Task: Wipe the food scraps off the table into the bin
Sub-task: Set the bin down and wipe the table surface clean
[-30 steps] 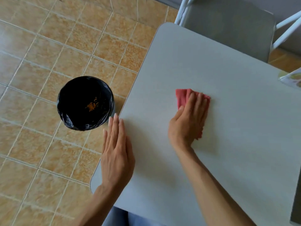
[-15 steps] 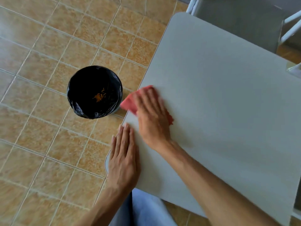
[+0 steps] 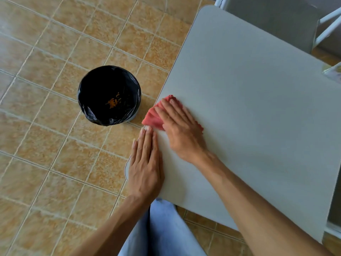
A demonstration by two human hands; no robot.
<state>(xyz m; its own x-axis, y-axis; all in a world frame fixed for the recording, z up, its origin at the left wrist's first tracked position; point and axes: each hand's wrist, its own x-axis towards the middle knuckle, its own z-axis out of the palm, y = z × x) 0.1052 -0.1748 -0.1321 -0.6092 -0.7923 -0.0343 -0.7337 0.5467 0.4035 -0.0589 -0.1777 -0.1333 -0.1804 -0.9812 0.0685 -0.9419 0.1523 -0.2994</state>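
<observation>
A pale grey table (image 3: 258,111) fills the right of the view. My right hand (image 3: 181,130) presses flat on a red cloth (image 3: 154,118) at the table's left edge, and the cloth hangs partly over that edge. My left hand (image 3: 145,163) lies flat along the same edge just below the cloth, fingers together and holding nothing. A round bin with a black liner (image 3: 108,84) stands on the floor to the left of the edge, with orange food scraps (image 3: 112,102) at its bottom. I see no scraps on the tabletop.
Tan floor tiles (image 3: 46,145) surround the bin. A grey chair with a white frame (image 3: 276,21) stands behind the table's far edge. A printed paper item (image 3: 335,72) pokes in at the right edge. My light blue trouser leg (image 3: 162,230) is below the table.
My right hand swept the red cloth from the middle of the table leftward to its edge near the bin. My left hand stayed flat at the edge.
</observation>
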